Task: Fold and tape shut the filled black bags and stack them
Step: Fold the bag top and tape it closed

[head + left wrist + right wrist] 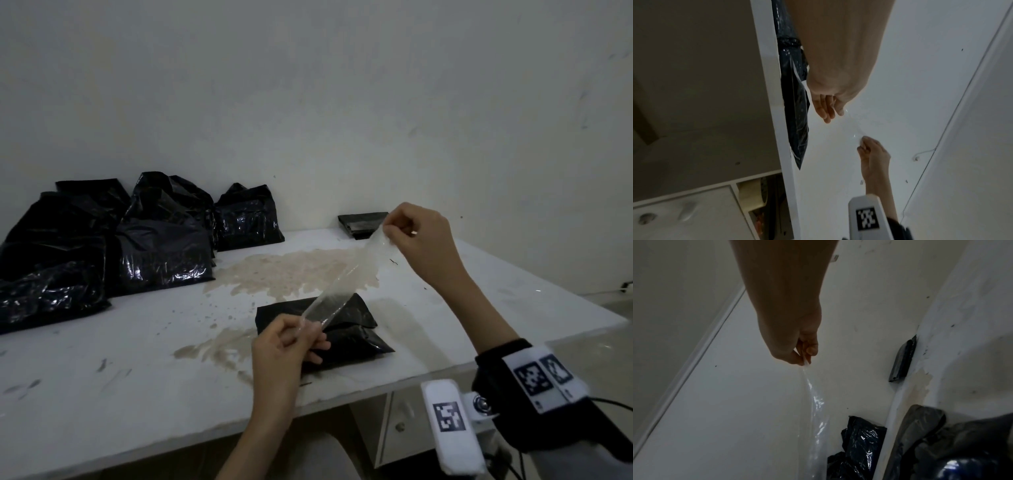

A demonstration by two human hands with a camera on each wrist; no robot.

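A strip of clear tape [346, 281] stretches in the air between my two hands. My left hand [294, 337] pinches its lower end just above a folded black bag [346, 337] lying on the white table [137, 359]. My right hand [407, 233] pinches the upper end, raised to the right. In the right wrist view the tape [816, 402] hangs down from my right hand [804, 356]. The left wrist view shows my left hand [828, 108] beside the bag [797, 113] and my right hand [869, 146] further off; the tape between them is barely visible.
Several filled black bags [137, 246] are piled at the table's back left against the wall. A flat folded black bag [359, 224] lies at the back by the wall. A brownish stain [291, 270] spreads across the tabletop. A cabinet [404, 421] stands under the table's front edge.
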